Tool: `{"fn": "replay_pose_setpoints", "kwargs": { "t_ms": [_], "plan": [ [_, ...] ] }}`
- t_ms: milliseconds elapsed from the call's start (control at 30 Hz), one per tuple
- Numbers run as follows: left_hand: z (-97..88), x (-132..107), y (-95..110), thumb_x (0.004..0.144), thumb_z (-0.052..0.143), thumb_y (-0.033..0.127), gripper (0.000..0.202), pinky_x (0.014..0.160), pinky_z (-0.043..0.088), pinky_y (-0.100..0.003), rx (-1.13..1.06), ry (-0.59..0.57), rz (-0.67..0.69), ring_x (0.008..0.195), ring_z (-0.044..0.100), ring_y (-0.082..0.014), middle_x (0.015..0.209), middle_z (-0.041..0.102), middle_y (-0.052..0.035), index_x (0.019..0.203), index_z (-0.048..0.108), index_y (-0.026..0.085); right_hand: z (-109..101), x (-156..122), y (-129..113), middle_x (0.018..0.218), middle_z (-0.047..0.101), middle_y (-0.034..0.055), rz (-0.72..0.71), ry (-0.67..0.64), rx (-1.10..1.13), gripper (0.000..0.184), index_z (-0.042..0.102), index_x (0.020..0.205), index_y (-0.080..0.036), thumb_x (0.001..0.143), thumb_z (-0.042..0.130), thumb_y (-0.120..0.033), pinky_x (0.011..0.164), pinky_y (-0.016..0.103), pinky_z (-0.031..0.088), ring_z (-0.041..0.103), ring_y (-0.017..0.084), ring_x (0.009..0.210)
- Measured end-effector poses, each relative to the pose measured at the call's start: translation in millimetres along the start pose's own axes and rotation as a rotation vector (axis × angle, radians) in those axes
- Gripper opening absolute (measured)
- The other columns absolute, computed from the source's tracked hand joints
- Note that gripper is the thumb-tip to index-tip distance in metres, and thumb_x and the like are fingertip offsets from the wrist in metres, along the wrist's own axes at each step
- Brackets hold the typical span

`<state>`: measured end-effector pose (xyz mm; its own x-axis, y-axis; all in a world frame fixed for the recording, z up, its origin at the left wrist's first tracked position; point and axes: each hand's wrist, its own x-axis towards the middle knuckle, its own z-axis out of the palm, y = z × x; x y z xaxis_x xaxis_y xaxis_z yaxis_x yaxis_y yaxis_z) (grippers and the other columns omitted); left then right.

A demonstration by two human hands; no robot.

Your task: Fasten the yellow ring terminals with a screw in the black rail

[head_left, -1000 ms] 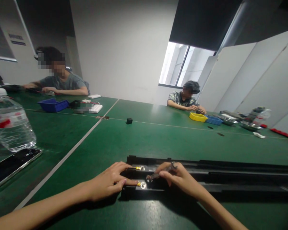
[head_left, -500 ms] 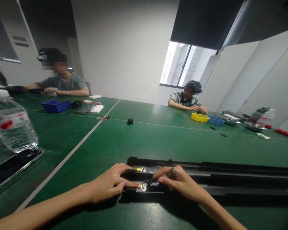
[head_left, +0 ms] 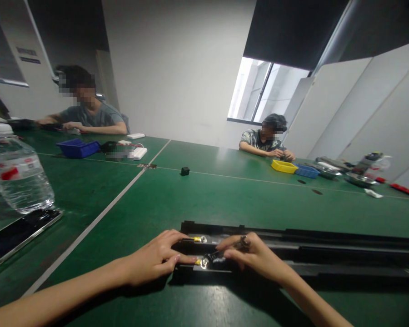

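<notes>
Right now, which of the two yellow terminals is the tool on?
The nearer terminal, at the front of the rail: the tool in the right hand meets it, by the left hand. The farther terminal has no tool on it.

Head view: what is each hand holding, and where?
The right hand pinches a small dark tool by its shaft; the left hand holds nothing, fingertips pressing the black rail.

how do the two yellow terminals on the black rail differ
The far yellow terminal lies by the far edge of the black rail, the near yellow terminal by its near edge. The small metal tool in the right hand meets the near one's ring, with a left hand fingertip beside it; the far one has no tool. Both have shiny ring ends.
</notes>
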<state>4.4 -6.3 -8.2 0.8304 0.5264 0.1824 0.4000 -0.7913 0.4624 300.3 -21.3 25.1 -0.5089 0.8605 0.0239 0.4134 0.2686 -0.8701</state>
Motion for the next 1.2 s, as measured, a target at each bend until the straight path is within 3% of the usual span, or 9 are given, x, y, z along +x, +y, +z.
{"fn": "replay_pose_setpoints", "kwargs": {
  "t_ms": [167,367,633,1000,1200],
  "plan": [
    [-0.6,0.6,0.3,0.103,0.034,0.024,0.042,0.101,0.038,-0.047,0.007,0.002,0.010,0.116,0.049,-0.0280,0.132,0.050,-0.0058,0.131,0.057,0.043,0.6,0.4,-1.0,0.080,0.072,0.0082,0.003,0.013,-0.019,0.037,0.077,0.097,-0.013,0.081,0.069,-0.046,0.046,0.020,0.042,0.049,0.008,0.047],
    [-1.1,0.7,2.2,0.103,0.035,0.025,0.040,0.101,0.039,-0.045,0.005,0.016,0.006,0.114,0.049,-0.0277,0.132,0.052,-0.0045,0.131,0.058,0.043,-1.1,-0.2,2.8,0.078,0.074,0.0078,-0.060,0.007,-0.034,0.035,0.078,0.096,-0.014,0.080,0.071,-0.044,0.055,0.022,0.049,0.063,0.015,0.061],
    [-1.9,1.1,2.1,0.105,0.030,0.029,0.040,0.101,0.038,-0.047,0.011,0.003,0.013,0.116,0.048,-0.0283,0.132,0.051,-0.0062,0.132,0.057,0.042,-2.8,-1.1,6.2,0.085,0.077,0.0079,-0.180,0.011,-0.053,0.029,0.078,0.095,-0.016,0.078,0.075,-0.040,0.062,0.024,0.052,0.070,0.019,0.070],
    [-1.5,1.2,1.2,0.104,0.031,0.028,0.041,0.101,0.038,-0.049,0.007,-0.005,0.008,0.117,0.048,-0.0291,0.134,0.050,-0.0066,0.132,0.057,0.042,-1.0,-3.9,6.6,0.072,0.074,0.0053,-0.424,0.049,-0.270,0.029,0.077,0.096,-0.018,0.083,0.070,-0.044,0.055,0.022,0.046,0.065,0.014,0.057],
    [-2.7,1.3,2.5,0.104,0.030,0.028,0.041,0.102,0.038,-0.050,0.010,-0.021,-0.003,0.118,0.048,-0.0292,0.134,0.049,-0.0074,0.131,0.059,0.040,0.1,-6.1,5.5,0.069,0.073,0.0060,-0.460,0.062,-0.310,0.031,0.077,0.097,-0.017,0.082,0.071,-0.044,0.052,0.022,0.042,0.063,0.013,0.055]
  ]
}}
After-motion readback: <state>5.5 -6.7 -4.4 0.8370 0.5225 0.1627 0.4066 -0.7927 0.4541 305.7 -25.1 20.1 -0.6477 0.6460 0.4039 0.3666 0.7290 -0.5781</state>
